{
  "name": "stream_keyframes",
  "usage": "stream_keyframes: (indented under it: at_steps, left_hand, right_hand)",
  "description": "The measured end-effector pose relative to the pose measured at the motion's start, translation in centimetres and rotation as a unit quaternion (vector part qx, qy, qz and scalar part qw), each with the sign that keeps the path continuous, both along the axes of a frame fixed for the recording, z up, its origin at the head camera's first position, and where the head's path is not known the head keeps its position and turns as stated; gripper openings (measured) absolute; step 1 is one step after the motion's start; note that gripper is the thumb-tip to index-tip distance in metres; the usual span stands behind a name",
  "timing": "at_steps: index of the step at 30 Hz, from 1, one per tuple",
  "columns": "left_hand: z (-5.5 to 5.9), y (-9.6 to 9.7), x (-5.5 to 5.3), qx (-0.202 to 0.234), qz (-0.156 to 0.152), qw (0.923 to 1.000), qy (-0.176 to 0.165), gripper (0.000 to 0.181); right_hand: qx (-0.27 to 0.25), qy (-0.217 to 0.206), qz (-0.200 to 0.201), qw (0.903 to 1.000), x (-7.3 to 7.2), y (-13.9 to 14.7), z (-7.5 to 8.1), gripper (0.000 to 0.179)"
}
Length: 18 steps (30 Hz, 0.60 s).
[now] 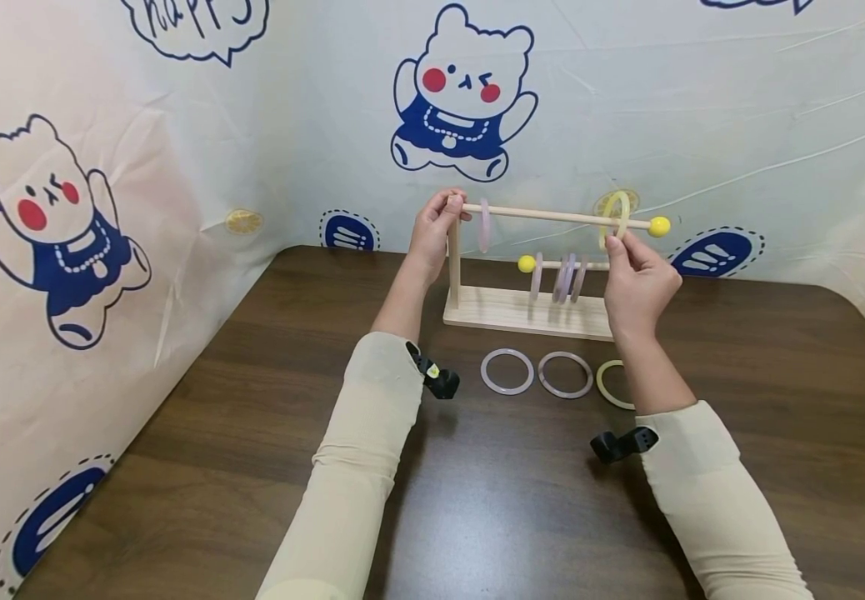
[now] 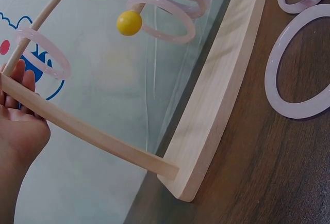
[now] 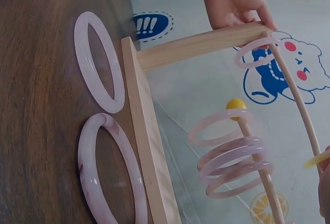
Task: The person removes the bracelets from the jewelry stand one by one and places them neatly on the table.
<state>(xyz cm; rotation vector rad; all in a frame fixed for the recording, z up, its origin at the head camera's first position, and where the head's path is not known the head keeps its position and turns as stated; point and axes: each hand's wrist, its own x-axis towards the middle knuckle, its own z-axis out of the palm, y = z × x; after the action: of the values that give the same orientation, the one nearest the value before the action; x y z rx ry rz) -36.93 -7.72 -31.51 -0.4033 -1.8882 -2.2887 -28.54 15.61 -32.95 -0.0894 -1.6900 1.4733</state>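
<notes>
A wooden bangle stand (image 1: 522, 312) has an upper rod (image 1: 552, 216) and a lower rod, each tipped with a yellow ball. My left hand (image 1: 431, 237) grips the top of the left post (image 2: 87, 126), where the upper rod meets it. Beside that hand, a pale pink bangle (image 1: 484, 227) hangs on the upper rod. With thumb and fingers, my right hand (image 1: 642, 287) pinches a yellow bangle (image 1: 624, 212) that is around the upper rod near its right ball (image 1: 659, 227). Several pink and purple bangles (image 3: 232, 154) hang on the lower rod.
In front of the stand, a lavender bangle (image 1: 507, 392), a pinkish bangle (image 1: 566, 395) and a second yellow bangle (image 1: 603, 392) lie flat on the brown table (image 1: 492, 500). My right forearm partly covers the yellow one. A patterned cloth (image 1: 312, 125) hangs behind the table.
</notes>
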Motion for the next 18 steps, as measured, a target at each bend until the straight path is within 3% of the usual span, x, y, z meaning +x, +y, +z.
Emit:
stream_keyframes:
  at_steps: [5, 18]
  left_hand:
    - [0.03, 0.04, 0.03, 0.003, 0.0, 1.0, -0.002, 0.015]
    - [0.01, -0.03, 0.08, 0.003, -0.001, 1.0, 0.004, 0.017]
  right_hand:
    - [0.001, 0.002, -0.006, 1.0, -0.19, 0.01, -0.2, 0.02]
    - [-0.007, 0.013, -0.021, 0.9997, -0.42, 0.4, -0.49, 0.018]
